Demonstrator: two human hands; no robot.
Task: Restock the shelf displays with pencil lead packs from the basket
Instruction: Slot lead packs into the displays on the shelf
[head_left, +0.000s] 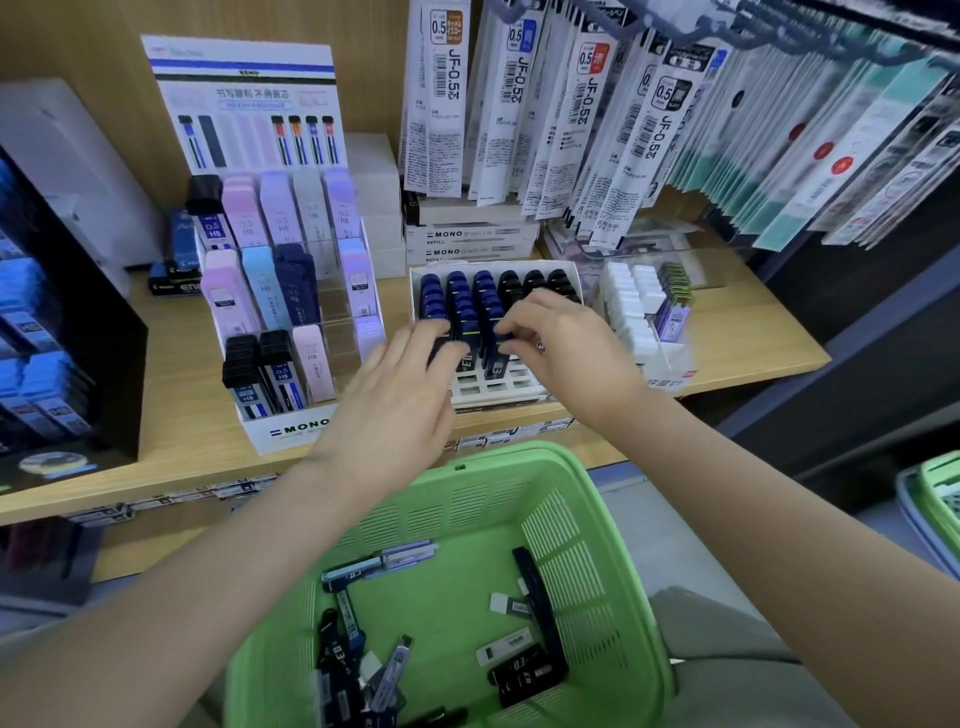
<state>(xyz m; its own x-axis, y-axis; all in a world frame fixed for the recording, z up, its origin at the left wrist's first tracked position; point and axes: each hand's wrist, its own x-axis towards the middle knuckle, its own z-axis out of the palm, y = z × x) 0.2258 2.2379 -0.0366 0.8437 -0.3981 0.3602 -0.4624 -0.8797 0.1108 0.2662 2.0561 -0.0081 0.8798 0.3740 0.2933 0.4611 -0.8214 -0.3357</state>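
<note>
Both hands work at the white display tray (498, 387), which stands on the wood-grain shelf (192, 415) at twelve o'clock from the green basket (597, 519). The left hand (405, 384) has its fingers curled round a dark blue pack (440, 347) at the tray's seven o'clock corner. The right hand (566, 343) pinches the upper end of a second blue pack (500, 347) just beside it, toward five o'clock. Further stock, the loose packs (524, 670), lies flat and jumbled on the basket floor at six o'clock of the view. The packs are slim, flat-sided cases of glossy hard plastic with rounded caps. Judged light, stiff and somewhat slippery, with brittle contents, they are best held across the broad faces near the cap and lowered upright, not dropped. The tray is a white grid of small square cells; its front cells stand vacant. Filed black packs (535, 283) fill its one o'clock quarter. The basket is moulded plastic with slotted walls.
</note>
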